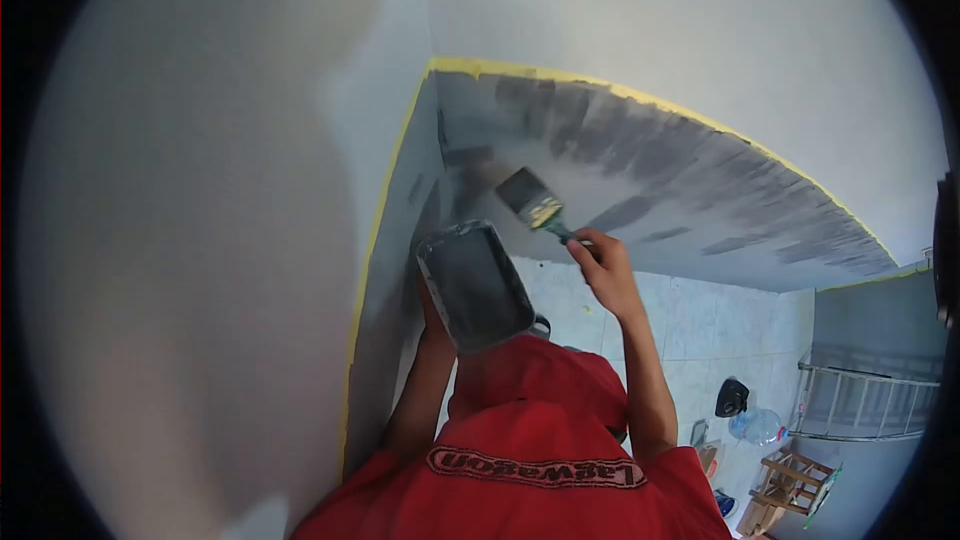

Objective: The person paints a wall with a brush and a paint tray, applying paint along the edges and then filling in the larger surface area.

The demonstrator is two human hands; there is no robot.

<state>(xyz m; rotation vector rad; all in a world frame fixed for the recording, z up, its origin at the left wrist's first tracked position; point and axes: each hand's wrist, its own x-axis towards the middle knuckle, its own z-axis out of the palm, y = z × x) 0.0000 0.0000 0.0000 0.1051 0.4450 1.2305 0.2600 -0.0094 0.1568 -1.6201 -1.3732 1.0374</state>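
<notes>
My right hand [606, 268] is closed round the handle of a wide flat paintbrush [546, 210]. The brush's dark bristles point up and left, close to the grey lower wall [565, 175]. Under a rectangular paint tray [478, 285] is my left hand [428, 308], holding it up in front of my red shirt; most of its fingers are hidden behind the tray. Dark grey paint coats the inside of the tray, with smears along its rim. Patchy dark strokes run over the lower wall, densest below the yellow masking tape [640, 97].
A wall corner stands close on my left, its tape line running down. Pale floor tiles [680, 320] lie below. At the right are a metal ladder [870, 402], a wooden stool [790, 480], a clear plastic bottle [757, 427] and a black object [732, 398].
</notes>
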